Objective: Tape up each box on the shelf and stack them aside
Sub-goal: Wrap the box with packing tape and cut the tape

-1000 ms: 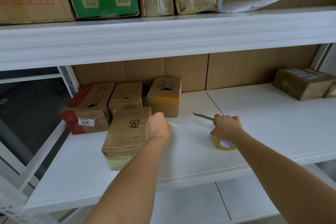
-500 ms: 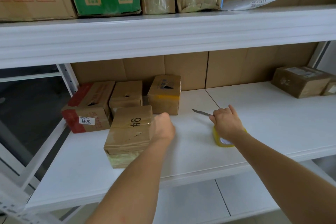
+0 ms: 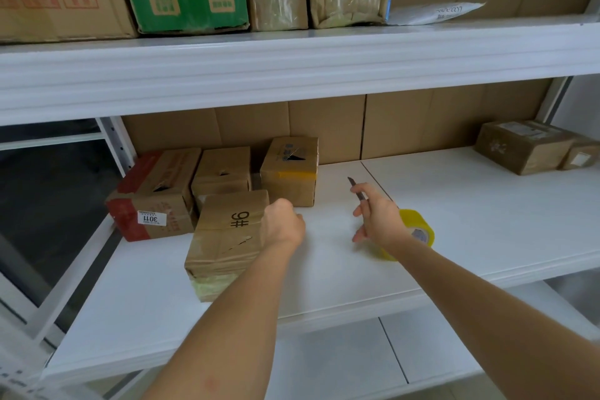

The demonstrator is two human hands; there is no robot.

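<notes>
Since the earlier frame, our right hand has uncurled over the yellow tape roll: the fingers now spread loosely, with the utility knife lying along them, its blade pointing toward the back of the shelf. Whether the grip on the knife is secure, we cannot tell. Our left hand has stayed curled at the right edge of the box marked "#6"; its fingers are hidden, so what it holds cannot be told.

We judge the task well underway. The "#6" box shows glossy tape across its top and sits at the front of a group of three boxes: a red-printed box, a small brown box and a box with a yellow band. Two further boxes wait at the far right, well apart, and appear still to be handled.
</notes>
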